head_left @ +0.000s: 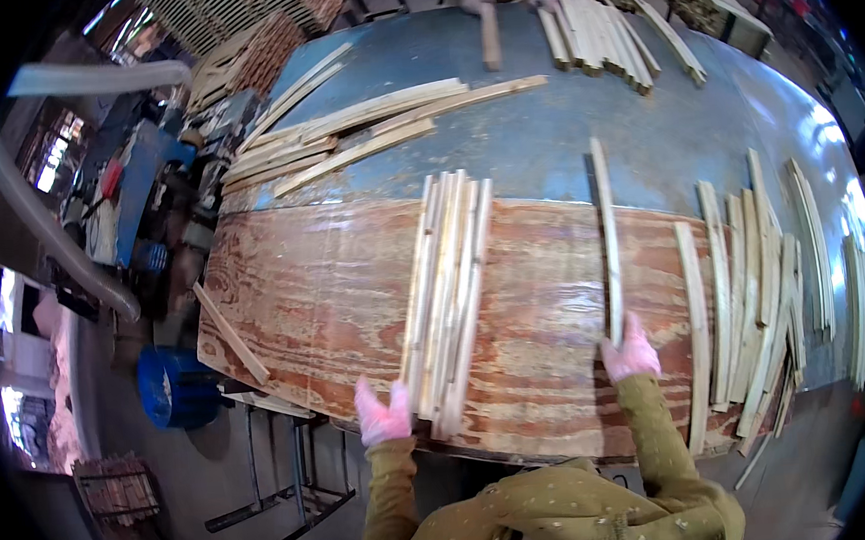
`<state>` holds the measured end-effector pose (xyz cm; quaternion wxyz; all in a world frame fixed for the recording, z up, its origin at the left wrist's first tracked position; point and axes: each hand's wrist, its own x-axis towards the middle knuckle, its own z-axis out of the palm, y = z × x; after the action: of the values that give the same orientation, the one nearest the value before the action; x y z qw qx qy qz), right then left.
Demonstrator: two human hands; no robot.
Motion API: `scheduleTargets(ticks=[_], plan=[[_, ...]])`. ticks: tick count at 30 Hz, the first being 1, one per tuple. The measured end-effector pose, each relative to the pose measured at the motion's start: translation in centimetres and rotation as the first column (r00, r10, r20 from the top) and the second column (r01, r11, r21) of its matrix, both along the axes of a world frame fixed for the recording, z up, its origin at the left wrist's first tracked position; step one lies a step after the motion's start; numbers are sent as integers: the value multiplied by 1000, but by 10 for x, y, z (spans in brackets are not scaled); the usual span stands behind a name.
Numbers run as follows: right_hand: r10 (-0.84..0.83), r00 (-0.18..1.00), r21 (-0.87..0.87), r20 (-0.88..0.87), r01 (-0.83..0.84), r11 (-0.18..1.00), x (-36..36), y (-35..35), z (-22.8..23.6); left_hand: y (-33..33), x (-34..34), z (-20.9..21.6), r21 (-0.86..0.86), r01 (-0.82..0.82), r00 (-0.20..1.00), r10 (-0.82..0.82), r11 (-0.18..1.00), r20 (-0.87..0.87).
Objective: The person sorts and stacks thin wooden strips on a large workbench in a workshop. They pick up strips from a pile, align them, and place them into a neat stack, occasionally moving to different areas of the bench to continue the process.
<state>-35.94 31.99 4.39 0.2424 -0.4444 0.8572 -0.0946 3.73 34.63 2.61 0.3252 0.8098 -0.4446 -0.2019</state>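
My right hand (632, 352), in a pink glove, is closed around the near end of a single long wooden strip (607, 243), which points away from me across the worktable (544, 292). Just left of the middle lies a bundle of several wooden strips (446, 294) side by side, their near ends by the table's front edge. My left hand (383, 414), also in a pink glove, is beside the bundle's near left end. Its thumb and fingers are spread with nothing between them; whether it touches the outermost strip I cannot tell.
Loose strips (736, 309) lie to the right, and more strips (372, 124) at the far left. Across the table, a co-worker's gloved hands (479, 2) are near a board (491, 43) and a strip pile (596, 33). A blue bucket (182, 388) stands left of the table.
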Motion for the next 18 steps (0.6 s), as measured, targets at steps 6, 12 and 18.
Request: scheduleTargets(ticks=[6, 12, 18], plan=[[-218, 939, -28, -265, 218, 976, 38, 4, -41, -179, 102, -16, -18, 394, 915, -390, 919, 101], [-379, 899, -113, -218, 362, 925, 79, 4, -40, -374, 200, -49, 99, 450, 759, -439, 887, 481], [-133, 903, -140, -408, 82, 987, 121, -120, 25, -507, 285, -55, 242, 429, 643, -482, 871, 595]])
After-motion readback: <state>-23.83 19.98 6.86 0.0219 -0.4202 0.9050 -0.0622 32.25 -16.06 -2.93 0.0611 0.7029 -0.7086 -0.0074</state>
